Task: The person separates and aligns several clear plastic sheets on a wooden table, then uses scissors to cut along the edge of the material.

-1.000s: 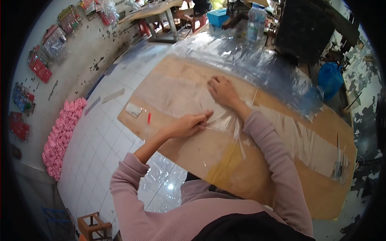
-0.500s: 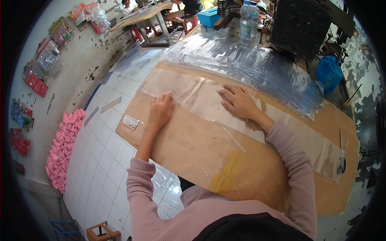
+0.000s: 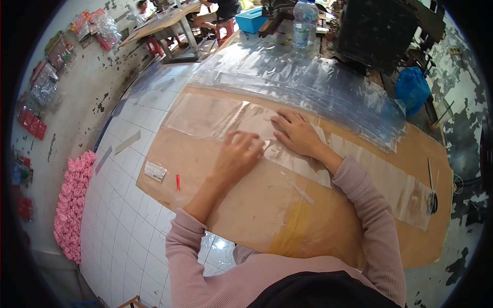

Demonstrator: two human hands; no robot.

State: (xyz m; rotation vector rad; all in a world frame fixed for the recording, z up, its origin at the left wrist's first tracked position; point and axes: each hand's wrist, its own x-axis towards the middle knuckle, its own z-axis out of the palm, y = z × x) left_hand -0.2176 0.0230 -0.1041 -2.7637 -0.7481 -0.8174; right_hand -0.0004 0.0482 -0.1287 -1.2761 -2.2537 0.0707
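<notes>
A long clear plastic sheet (image 3: 205,117) lies across the brown board (image 3: 205,169), creased and shiny toward its middle. My right hand (image 3: 298,134) rests flat on the sheet with its fingers spread. My left hand (image 3: 237,154) is over the sheet's near edge, left of my right hand; its fingers are loosely bent, apart and slightly blurred. No object shows in its grasp. By its fingertips the plastic has a small bright crease. A narrow clear strip (image 3: 297,188) lies on the board nearer to me.
Scissors (image 3: 434,200) lie at right on another clear strip (image 3: 380,174). At left are a white-labelled packet (image 3: 155,171) and a small red item (image 3: 178,182). Beyond the board lie stacked clear sheets (image 3: 287,84) and a water bottle (image 3: 304,25). Pink bundles (image 3: 74,205) line the wall.
My left hand has moved right along the sheet's near edge, toward my right hand. The red item now shows beside my left forearm. My right hand stays on the plastic; the view has shifted slightly.
</notes>
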